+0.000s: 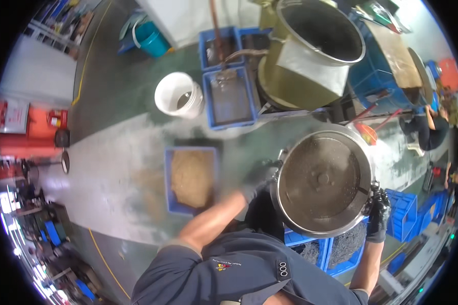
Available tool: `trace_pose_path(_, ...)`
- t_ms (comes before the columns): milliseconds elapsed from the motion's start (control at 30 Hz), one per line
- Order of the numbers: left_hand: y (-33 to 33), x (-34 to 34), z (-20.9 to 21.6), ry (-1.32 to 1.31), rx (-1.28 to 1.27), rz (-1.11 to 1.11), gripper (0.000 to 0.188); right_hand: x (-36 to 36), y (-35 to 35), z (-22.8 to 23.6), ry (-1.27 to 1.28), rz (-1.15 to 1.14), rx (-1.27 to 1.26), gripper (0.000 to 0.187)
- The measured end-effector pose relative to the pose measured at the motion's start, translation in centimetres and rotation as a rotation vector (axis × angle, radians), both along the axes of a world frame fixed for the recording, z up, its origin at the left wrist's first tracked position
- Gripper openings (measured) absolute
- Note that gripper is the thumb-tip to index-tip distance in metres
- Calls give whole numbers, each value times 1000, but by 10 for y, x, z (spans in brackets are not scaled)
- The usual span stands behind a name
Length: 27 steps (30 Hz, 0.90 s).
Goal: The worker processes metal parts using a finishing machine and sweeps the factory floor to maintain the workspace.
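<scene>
A wide round steel drum (318, 203) is in front of me on the right, with a shiny rim and a round hub in the middle of its dark inside. Both my hands wear black gloves. My left hand (263, 178), somewhat blurred, is closed at the drum's left side. On the right side, my right hand (377, 213) is closed round the drum's edge, its glove shining as if wet. The undersides of both grips are hidden. Below the drum, near my body, blue crates (359, 262) hold dark grey, loose-looking material.
Left of me on the floor is a blue bin (169, 190) of tan grainy material. Farther off stand a white bucket (163, 96), blue trays (231, 124) and a large olive machine tub (305, 76). Blue crates (402, 213) stand at right. Another person (435, 127) crouches at far right.
</scene>
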<state>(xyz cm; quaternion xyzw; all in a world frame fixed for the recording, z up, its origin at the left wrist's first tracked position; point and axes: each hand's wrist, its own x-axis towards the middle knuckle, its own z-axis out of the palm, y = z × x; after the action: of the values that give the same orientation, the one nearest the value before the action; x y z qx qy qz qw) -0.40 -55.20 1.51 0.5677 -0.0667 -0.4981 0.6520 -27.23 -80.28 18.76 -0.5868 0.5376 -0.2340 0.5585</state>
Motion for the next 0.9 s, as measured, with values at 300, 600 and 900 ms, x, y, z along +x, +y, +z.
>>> trace_pose_path(300,-164,-10,87,-286,6,-503,27,-79,-108,85,389,117,-634,24)
trace_pose_path(600,-281,64,191,23,-246,-567,32,-49,-218,181,358,52,-526,44)
trace_pose_path(900,-378,201,265,-984,-725,-499,15,81,-334,243,247,241,-784,35)
